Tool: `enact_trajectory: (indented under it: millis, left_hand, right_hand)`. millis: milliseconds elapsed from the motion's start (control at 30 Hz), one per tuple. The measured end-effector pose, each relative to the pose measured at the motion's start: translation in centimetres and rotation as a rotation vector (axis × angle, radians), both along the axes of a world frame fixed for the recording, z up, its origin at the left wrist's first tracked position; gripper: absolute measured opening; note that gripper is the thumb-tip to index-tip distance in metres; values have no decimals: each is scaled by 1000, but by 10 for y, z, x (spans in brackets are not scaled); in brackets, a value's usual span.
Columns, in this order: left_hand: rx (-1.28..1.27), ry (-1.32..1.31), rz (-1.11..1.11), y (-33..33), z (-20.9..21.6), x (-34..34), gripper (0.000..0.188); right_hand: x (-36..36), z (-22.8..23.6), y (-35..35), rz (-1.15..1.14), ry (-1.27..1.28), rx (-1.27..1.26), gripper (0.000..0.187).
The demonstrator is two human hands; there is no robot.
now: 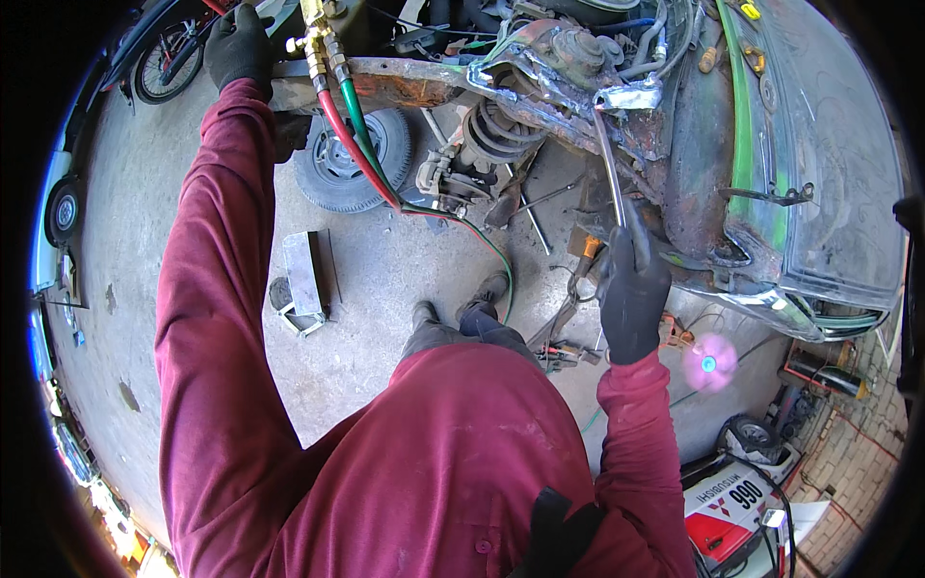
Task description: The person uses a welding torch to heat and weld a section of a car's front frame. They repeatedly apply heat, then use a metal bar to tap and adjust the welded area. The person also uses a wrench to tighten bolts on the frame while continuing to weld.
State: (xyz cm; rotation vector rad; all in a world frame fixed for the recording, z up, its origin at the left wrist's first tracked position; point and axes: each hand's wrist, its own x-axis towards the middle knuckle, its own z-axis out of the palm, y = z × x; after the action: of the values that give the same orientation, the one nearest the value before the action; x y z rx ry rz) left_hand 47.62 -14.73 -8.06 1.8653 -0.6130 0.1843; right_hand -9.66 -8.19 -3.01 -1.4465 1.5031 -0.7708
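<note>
My right hand (pixel 633 294), in a black glove, is closed around a long slim metal rod (pixel 611 173). The rod's far tip meets the edge of a shiny bare-metal piece (pixel 631 96) on the car's inner wing. At the upper left, my left hand (pixel 239 48), also gloved, is curled beside the end of the car's front rail (pixel 414 79); what its fingers hold is hidden. Just right of it, a brass gas torch (pixel 316 43) crosses the rail, with a red hose (pixel 349 140) and a green hose (pixel 353 114) hanging from it.
Below the rail lies a wheel (pixel 355 162), beside a coil spring (pixel 496 135) and hub. The hoses trail over the floor near my feet. A metal box section (pixel 303 274) and an orange-and-black tool (pixel 588 249) rest there. A pink fan (pixel 709 364) appears blurred at right.
</note>
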Motion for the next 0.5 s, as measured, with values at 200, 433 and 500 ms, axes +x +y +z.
enact_trajectory:
  millis: [200, 433, 500]
  left_hand:
    - [-114, -80, -91, -2, -2, -2, 38]
    - [-149, -38, -94, -3, 2, -7, 36]
    - [-152, -30, -86, -4, 1, -8, 35]
  right_hand:
    - [7, 10, 1, -47, -159, 95, 43]
    - [26, 38, -9, -46, -69, 124, 42]
    - [32, 29, -3, -108, -87, 144, 43]
